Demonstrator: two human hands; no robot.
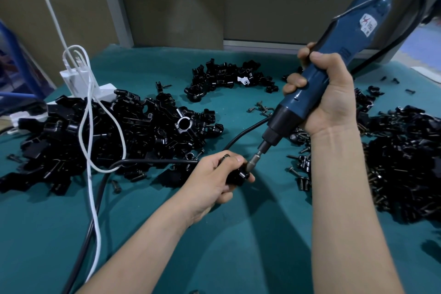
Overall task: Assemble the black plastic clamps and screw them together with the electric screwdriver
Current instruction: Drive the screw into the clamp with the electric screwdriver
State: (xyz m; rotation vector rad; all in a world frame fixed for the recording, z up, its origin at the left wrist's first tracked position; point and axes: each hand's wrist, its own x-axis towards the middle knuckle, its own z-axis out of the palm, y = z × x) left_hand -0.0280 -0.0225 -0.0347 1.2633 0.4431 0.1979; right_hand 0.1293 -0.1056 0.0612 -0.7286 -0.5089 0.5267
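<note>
My left hand [214, 179] grips a small black plastic clamp [237, 175] just above the teal table mat. My right hand [327, 93] holds the blue electric screwdriver [334, 59] tilted, its handle up to the right. The bit tip [250, 164] presses into the clamp's right side. The screw under the bit is hidden. Most of the clamp is covered by my fingers.
A big pile of black clamp parts [107, 133] lies at left, a smaller pile [229, 79] at the back, and a heap of parts and screws [405, 164] at right. Loose screws [262, 107] lie mid-table. A white cable [91, 150], a black cord [100, 193] and a white power strip [105, 93] sit left.
</note>
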